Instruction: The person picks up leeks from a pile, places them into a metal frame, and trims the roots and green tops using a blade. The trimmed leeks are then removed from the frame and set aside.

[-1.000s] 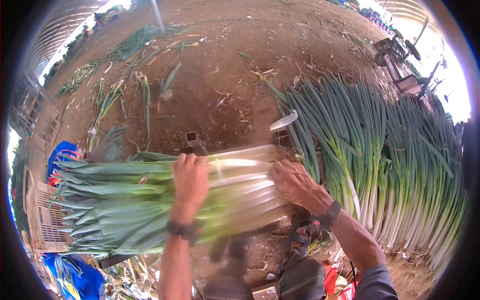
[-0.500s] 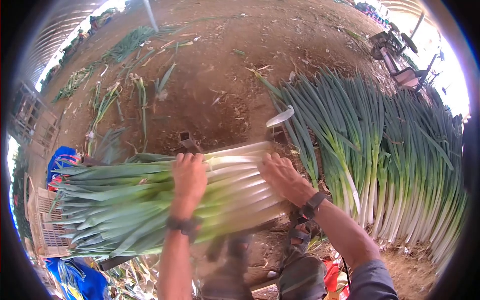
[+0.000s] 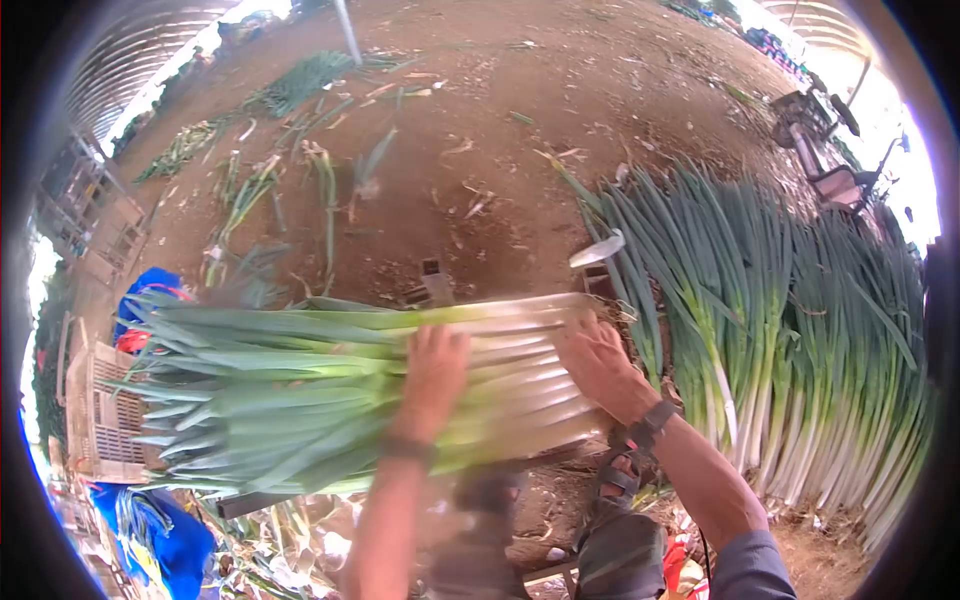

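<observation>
A wide bunch of leeks [image 3: 270, 390] lies crosswise in front of me, green leaves to the left and white stalks to the right. On its middle, where green turns pale, rests my left hand [image 3: 436, 370], blurred, its fingers too smeared to read. My right hand [image 3: 598, 362] lies over the white stalk ends, fingers bent and together against them. Whether it grips a stalk is hidden. A pale blade-like object [image 3: 597, 250] sits just beyond the right end of the bunch.
Many leeks [image 3: 760, 320] stand in a dense row at the right. Leek scraps [image 3: 320, 195] litter the soil ahead. A wicker crate [image 3: 105, 410] and blue cloth [image 3: 175, 540] are at the left. A wheeled machine [image 3: 825, 160] is at the back right.
The whole view has shifted, so the bunch and ground appear farther right. My left hand has moved slightly toward me over the bunch; my right hand remains at the white ends.
</observation>
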Demonstrator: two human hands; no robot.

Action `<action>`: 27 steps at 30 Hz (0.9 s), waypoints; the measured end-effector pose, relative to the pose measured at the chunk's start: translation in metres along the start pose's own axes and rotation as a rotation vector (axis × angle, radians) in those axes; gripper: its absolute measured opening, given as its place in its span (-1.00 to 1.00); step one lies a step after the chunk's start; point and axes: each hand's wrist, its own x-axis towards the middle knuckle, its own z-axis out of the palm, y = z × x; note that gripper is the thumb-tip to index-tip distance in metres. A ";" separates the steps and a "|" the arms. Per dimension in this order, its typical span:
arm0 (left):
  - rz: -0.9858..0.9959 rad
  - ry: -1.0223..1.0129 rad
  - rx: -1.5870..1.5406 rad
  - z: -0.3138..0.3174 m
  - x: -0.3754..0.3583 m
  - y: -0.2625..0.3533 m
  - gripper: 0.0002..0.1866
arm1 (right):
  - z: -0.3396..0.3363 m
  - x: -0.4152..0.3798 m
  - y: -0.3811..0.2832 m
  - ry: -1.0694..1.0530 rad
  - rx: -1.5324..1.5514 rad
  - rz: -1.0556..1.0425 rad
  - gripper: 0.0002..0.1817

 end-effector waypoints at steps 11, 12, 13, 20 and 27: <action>-0.131 0.003 -0.269 -0.009 -0.004 -0.009 -0.63 | 0.022 -0.008 -0.032 0.045 0.459 -0.019 -0.51; -0.156 0.075 -0.241 -0.019 -0.008 -0.014 -0.61 | 0.018 -0.007 -0.033 0.040 0.454 -0.011 -0.52; -0.184 0.145 -0.213 -0.030 -0.013 -0.021 -0.59 | 0.017 -0.007 -0.034 0.050 0.459 -0.005 -0.52; -0.424 0.057 0.246 -0.121 -0.034 -0.080 -0.63 | 0.026 -0.011 -0.035 0.089 0.479 0.006 -0.50; -0.408 -0.110 0.206 -0.107 -0.029 -0.107 -0.83 | 0.026 -0.013 -0.037 0.082 0.535 0.031 -0.48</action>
